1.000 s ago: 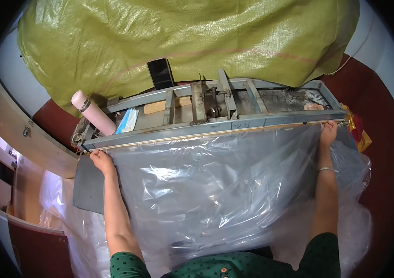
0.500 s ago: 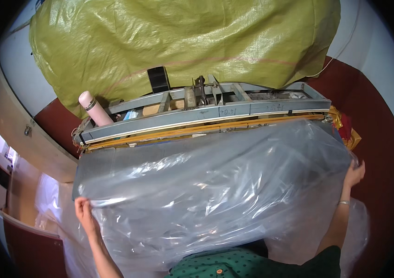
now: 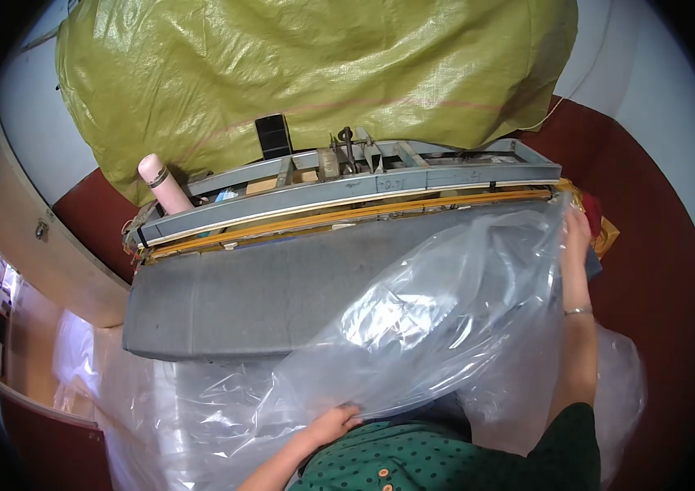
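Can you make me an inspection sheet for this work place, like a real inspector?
Surface: grey padded top, bare at left, partly covered at right.
Job's things: clear plastic sheet, bunched and creased; metal frame along the far side.
Clutter: pink flask at the frame's left end; black phone behind the frame.
Hands: right hand holds the sheet at the right; left hand touches it near the waist, grip unclear.
Cables: nothing seen for certain.
Surroundings: yellow-green tarp behind.

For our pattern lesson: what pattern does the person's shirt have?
Dark dots on the green shirt; head view.
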A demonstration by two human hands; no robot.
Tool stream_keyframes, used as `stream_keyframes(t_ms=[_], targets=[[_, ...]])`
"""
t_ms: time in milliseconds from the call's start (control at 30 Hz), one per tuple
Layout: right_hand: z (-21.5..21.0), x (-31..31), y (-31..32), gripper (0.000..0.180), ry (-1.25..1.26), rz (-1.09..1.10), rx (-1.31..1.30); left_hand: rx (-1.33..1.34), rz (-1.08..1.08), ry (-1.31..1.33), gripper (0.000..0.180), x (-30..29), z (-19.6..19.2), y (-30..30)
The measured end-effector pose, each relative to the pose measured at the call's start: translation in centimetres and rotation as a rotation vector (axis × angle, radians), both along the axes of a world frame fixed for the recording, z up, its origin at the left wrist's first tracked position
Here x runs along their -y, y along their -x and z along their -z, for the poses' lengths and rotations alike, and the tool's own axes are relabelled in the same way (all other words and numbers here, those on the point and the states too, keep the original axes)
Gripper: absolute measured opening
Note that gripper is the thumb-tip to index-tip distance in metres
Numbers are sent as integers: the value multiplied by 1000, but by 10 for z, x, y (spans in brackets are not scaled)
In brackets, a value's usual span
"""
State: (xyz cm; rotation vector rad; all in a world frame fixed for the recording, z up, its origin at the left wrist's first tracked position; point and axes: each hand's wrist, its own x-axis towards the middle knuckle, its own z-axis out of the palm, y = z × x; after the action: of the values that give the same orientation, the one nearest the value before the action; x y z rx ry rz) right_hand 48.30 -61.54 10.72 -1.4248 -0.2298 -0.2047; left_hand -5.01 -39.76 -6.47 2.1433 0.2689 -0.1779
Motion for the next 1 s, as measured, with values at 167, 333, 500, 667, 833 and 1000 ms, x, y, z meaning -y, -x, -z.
stream_keyframes(t_ms=[167, 333, 500, 667, 833, 1000], targets=[[-78, -94, 76, 23, 157, -401, 199, 112, -164, 415, 23, -80, -77, 66], [-128, -163, 164, 22, 265, -1038, 234, 683, -1764, -212, 26, -264, -85, 264], [-143, -169, 210, 22, 291, -1095, 348, 839, -1579, -541, 29, -262, -182, 199], [-145, -153, 227, 20, 315, -997, 426, 837, -532, -303, 47, -124, -300, -40], [-148, -134, 253, 17, 379, -910, 701, 971, -360, -465, 43, -84, -304, -167], [-164, -122, 233, 26, 268, -713, 1149, 1020, -415, 27, 12, -81, -299, -195]])
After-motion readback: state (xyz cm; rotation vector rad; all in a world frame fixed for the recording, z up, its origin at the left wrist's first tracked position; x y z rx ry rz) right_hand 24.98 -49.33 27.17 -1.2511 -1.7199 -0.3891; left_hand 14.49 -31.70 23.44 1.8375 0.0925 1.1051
